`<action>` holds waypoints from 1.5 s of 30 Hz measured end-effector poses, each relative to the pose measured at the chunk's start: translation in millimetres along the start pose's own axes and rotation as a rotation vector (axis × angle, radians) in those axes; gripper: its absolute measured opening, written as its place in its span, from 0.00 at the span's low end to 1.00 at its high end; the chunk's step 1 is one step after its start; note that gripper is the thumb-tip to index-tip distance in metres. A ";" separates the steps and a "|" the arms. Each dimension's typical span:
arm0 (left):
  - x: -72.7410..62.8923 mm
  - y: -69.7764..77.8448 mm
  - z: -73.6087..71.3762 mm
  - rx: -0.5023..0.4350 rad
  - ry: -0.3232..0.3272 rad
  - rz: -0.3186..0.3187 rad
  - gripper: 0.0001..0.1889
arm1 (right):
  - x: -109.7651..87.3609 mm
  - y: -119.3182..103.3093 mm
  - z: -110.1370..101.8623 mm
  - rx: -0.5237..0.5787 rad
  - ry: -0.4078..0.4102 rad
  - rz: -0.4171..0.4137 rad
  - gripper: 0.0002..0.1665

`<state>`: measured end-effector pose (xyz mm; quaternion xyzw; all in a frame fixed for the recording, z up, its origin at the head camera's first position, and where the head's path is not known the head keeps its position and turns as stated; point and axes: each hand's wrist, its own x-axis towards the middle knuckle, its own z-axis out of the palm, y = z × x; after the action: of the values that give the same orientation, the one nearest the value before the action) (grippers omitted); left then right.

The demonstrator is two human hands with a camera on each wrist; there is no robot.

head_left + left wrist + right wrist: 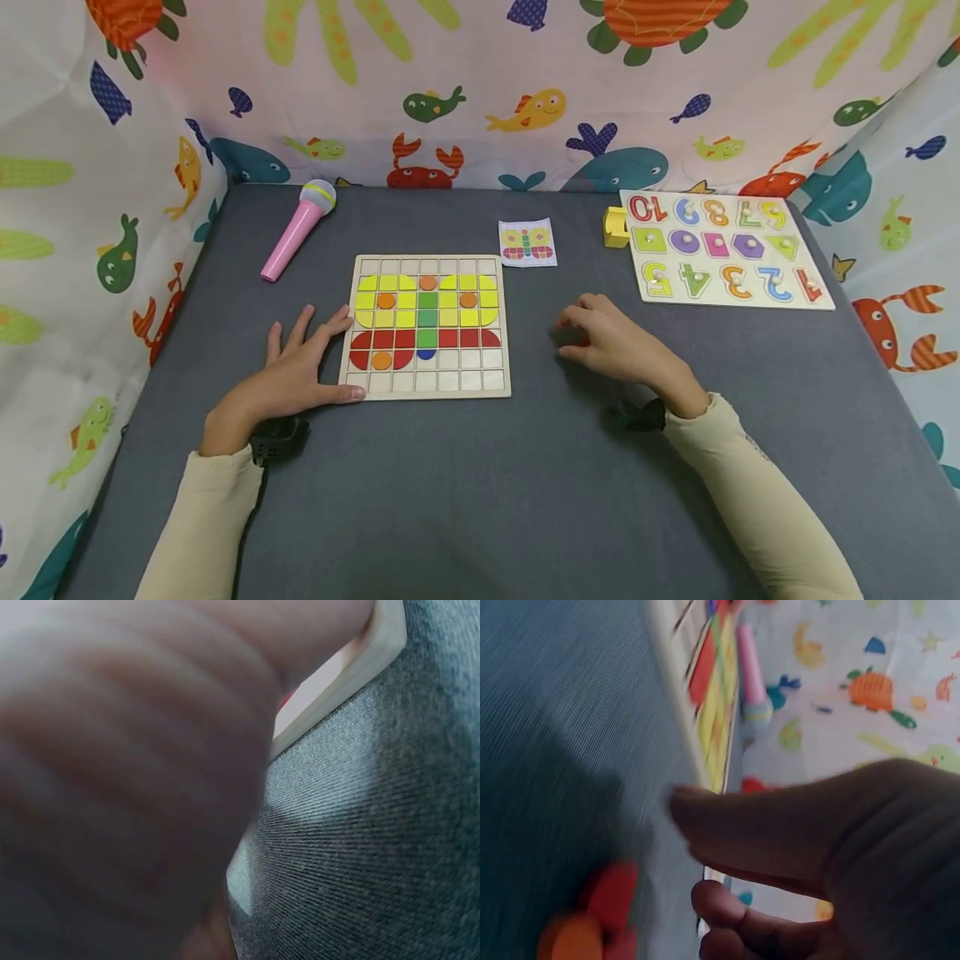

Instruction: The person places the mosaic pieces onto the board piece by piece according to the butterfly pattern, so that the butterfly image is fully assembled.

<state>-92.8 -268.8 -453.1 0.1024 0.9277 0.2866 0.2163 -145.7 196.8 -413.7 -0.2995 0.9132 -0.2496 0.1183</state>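
The wooden grid board [472, 381] bears flat yellow, red, green, orange and blue pieces in a butterfly-like pattern. At its left edge, my left hand [288, 375] rests with fingers spread and the thumb on the near left corner. To the right of the board hovers my right hand [618, 346], fingers bent loosely. In the right wrist view, its thumb and fingertips stand apart with nothing seen between them. Red pieces [613, 898] and an orange piece [574, 937] show blurred beneath that hand; from the head view they are mostly hidden.
A small picture card [528, 242] with a like butterfly lies behind the board. Behind left is a pink toy microphone [292, 233]. At the back right, a number-and-shape puzzle board [731, 250] lies beside a yellow block [616, 228]. A sea-animal print curtain [480, 158] surrounds the grey table.
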 end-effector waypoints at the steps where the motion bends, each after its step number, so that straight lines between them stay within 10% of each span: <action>1: -0.2 0.5 -0.3 0.000 0.000 0.000 0.66 | -3.8 3.4 -1.3 -0.021 -0.009 -0.002 0.14; 12: 0.2 -0.9 -0.9 -0.008 -0.002 0.005 0.66 | -4.3 13.5 3.5 0.005 0.019 -0.018 0.10; 27: -0.7 0.0 2.0 -0.008 0.001 0.003 0.65 | 48.8 -46.7 24.6 0.386 -0.100 -0.091 0.06; 45: -0.7 -0.8 -0.1 -0.010 0.008 0.015 0.65 | 86.6 -79.2 56.0 0.272 -0.131 -0.222 0.05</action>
<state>-92.3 -269.8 -453.2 0.1069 0.9264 0.2932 0.2108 -155.3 67.6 -425.1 -0.3954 0.8226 -0.3624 0.1888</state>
